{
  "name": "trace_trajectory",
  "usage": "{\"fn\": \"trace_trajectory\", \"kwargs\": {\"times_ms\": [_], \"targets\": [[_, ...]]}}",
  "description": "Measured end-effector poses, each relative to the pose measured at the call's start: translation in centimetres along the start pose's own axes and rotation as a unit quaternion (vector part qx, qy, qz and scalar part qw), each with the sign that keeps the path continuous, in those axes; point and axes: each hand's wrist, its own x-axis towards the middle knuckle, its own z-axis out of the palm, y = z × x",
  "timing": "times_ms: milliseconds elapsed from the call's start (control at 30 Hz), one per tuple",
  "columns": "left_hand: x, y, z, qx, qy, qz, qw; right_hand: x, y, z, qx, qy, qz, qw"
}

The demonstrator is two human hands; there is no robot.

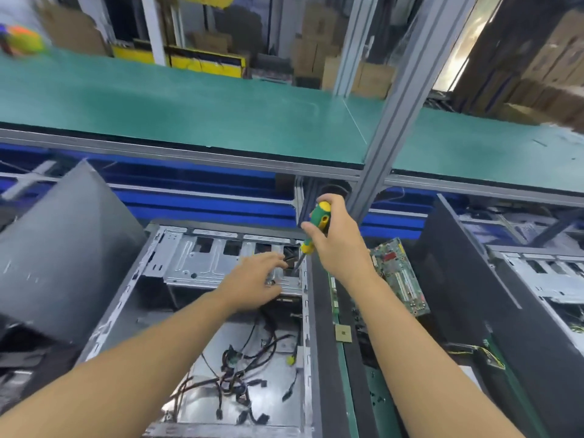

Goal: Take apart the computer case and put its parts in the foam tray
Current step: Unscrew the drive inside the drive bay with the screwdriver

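An open computer case (177,263) lies on its side in front of me, its metal drive cage (221,263) at the far end and loose black cables (243,371) on its floor. My right hand (335,238) grips a green and yellow screwdriver (317,224), tip down at the cage's right end. My left hand (256,279) rests on the cage just left of the tip, fingers stretched out. A green motherboard (401,279) leans in the black foam tray (328,358) to the right of the case.
A dark side panel (63,254) leans at the left. Another open case (543,279) stands at the far right behind a black panel (474,295). A green shelf (189,105) on grey aluminium posts runs above the bench. A small CPU (343,333) lies in the tray.
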Motion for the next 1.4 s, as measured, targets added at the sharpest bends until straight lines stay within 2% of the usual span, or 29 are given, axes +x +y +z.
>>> {"fn": "trace_trajectory", "kwargs": {"times_ms": [233, 467, 1200, 1400], "targets": [[1.4, 0.2, 1.9, 0.060, -0.012, 0.021, 0.998, 0.5, 1.0, 0.6, -0.020, -0.004, 0.025, 0.999], [1.6, -0.1, 2.4, -0.017, 0.054, -0.007, 0.998, 0.3, 1.9, 0.9, -0.021, -0.001, 0.032, 0.999], [2.4, -0.4, 3.0, -0.055, 0.059, -0.057, 0.995, 0.3, 2.7, 1.7, -0.019, 0.006, 0.041, 0.999], [2.3, -0.2, 2.9, -0.058, 0.060, -0.058, 0.995, 0.4, 2.2, 1.6, -0.055, 0.022, 0.038, 0.998]]}}
